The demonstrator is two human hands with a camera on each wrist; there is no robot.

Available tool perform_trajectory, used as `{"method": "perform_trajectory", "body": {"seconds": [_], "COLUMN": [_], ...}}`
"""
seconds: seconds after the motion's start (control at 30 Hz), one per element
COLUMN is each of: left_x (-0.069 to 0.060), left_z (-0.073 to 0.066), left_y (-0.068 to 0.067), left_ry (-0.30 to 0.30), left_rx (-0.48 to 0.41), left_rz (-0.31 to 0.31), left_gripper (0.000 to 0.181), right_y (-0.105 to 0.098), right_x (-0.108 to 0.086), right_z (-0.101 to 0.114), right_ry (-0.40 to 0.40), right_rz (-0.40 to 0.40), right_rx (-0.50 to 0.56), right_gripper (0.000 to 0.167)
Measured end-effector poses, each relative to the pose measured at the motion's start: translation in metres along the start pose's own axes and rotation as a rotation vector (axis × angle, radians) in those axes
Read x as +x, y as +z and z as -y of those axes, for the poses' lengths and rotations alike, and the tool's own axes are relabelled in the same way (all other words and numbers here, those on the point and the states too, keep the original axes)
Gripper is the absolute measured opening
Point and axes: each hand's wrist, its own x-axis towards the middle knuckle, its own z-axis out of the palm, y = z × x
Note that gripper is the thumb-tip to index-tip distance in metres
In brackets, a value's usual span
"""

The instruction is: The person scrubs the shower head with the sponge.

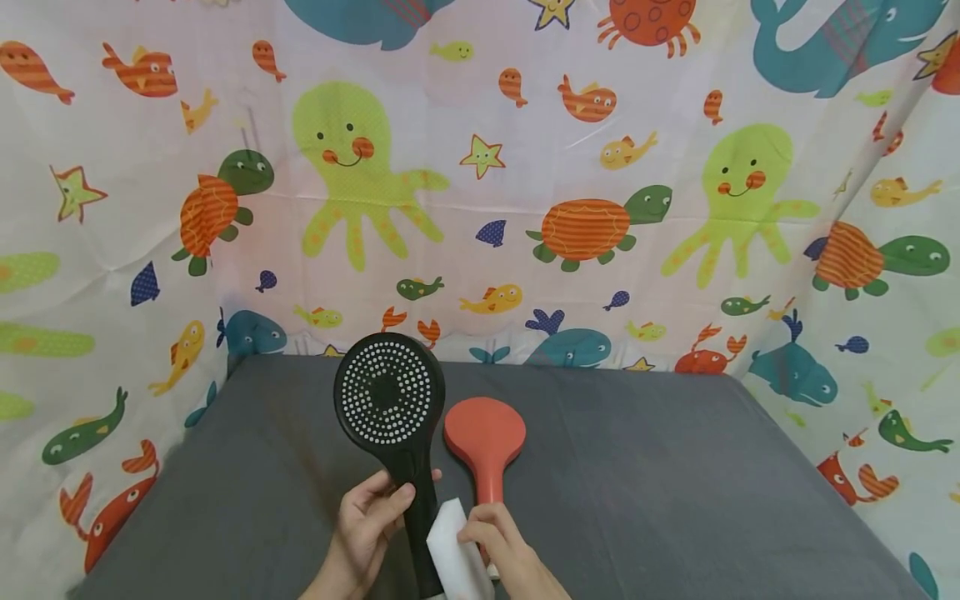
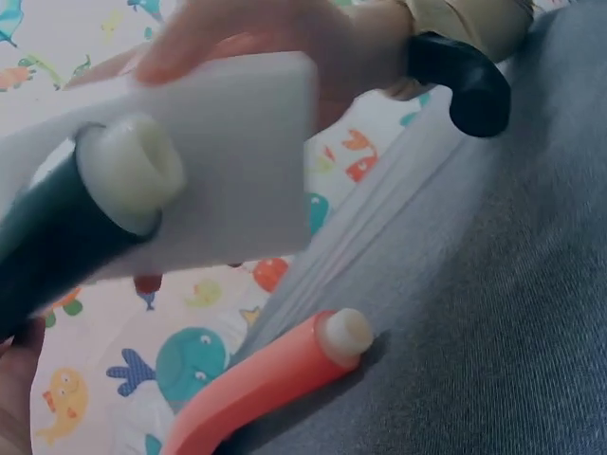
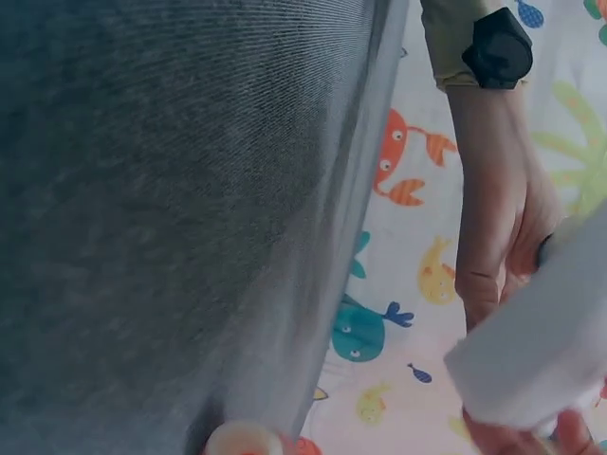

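My left hand (image 1: 363, 525) grips the handle of a black shower head (image 1: 386, 392), its round face of pale nozzles turned up towards me. Against the lower handle lies a white block-shaped sponge (image 1: 453, 554), which my right hand (image 1: 502, 546) pinches. In the left wrist view the handle's whitish end (image 2: 133, 171) shows in front of the sponge (image 2: 256, 161). The right wrist view has the sponge (image 3: 541, 341) covering most of the handle and part of the left hand (image 3: 498, 218). Close by the right hand, a red shower head (image 1: 486, 433) lies on the table.
A dark grey cloth (image 1: 637, 483) covers the table. Behind it and along both sides hangs a white curtain (image 1: 465, 225) printed with sea animals. The red shower head's pale handle end (image 2: 348, 332) lies near the hands.
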Motion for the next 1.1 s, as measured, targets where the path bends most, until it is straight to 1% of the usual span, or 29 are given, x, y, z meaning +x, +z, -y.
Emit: {"method": "perform_trajectory", "body": {"seconds": [0.07,0.1,0.17,0.23,0.3,0.33,0.4,0.43,0.5,0.6,0.67,0.7,0.73,0.8,0.87,0.93,1.0,1.1], "left_x": [-0.001,-0.002,-0.005,-0.007,-0.009,-0.009,-0.009,-0.009,-0.008,-0.006,-0.003,-0.002,-0.002,-0.001,-0.002,-0.004,-0.005,-0.006], "left_z": [0.002,0.003,0.007,0.009,0.012,0.013,0.013,0.013,0.011,0.007,0.004,0.003,0.002,0.002,0.003,0.006,0.01,0.016], "left_y": [0.001,0.001,0.003,0.005,0.006,0.007,0.007,0.007,0.007,0.006,0.005,0.005,0.005,0.006,0.008,0.01,0.011,0.012], "left_ry": [0.007,0.014,0.031,0.032,0.044,0.047,0.044,0.043,0.037,0.05,0.067,0.081,0.086,0.085,0.085,0.076,0.086,0.143], "left_rx": [0.03,0.045,0.06,0.048,0.021,0.006,-0.016,-0.02,-0.014,0.008,0.025,0.034,0.036,0.033,0.038,0.032,0.033,0.014], "left_rz": [-0.011,0.001,0.052,0.098,0.166,0.19,0.208,0.206,0.18,0.117,0.085,0.079,0.075,0.081,0.09,0.131,0.187,0.303], "left_gripper": [0.03,0.03,0.032,0.033,0.035,0.036,0.037,0.037,0.036,0.034,0.033,0.033,0.033,0.034,0.034,0.035,0.035,0.036], "right_y": [0.001,0.002,0.001,-0.001,-0.004,-0.006,-0.008,-0.008,-0.008,-0.006,-0.006,-0.006,-0.007,-0.008,-0.008,-0.009,-0.012,-0.018], "right_x": [0.004,0.008,0.017,0.028,0.037,0.04,0.042,0.042,0.036,0.022,0.012,0.007,0.004,0.0,0.003,0.01,0.019,0.034], "right_z": [0.0,0.0,-0.003,-0.006,-0.008,-0.009,-0.01,-0.009,-0.008,-0.004,0.0,0.001,0.003,0.004,0.003,0.001,0.0,-0.002], "right_ry": [0.06,0.088,0.122,0.129,0.122,0.12,0.115,0.112,0.105,0.097,0.124,0.144,0.161,0.159,0.158,0.13,0.131,0.138], "right_rz": [-0.044,-0.077,-0.153,-0.245,-0.32,-0.343,-0.355,-0.338,-0.269,-0.11,0.0,0.04,0.065,0.074,0.036,-0.052,-0.16,-0.296], "right_rx": [-0.034,-0.047,-0.046,-0.049,-0.056,-0.059,-0.073,-0.079,-0.083,-0.07,-0.027,-0.003,0.017,0.015,-0.01,-0.064,-0.088,-0.103], "right_gripper": [0.036,0.04,0.042,0.046,0.05,0.051,0.053,0.052,0.047,0.04,0.035,0.033,0.033,0.033,0.035,0.04,0.046,0.053]}}
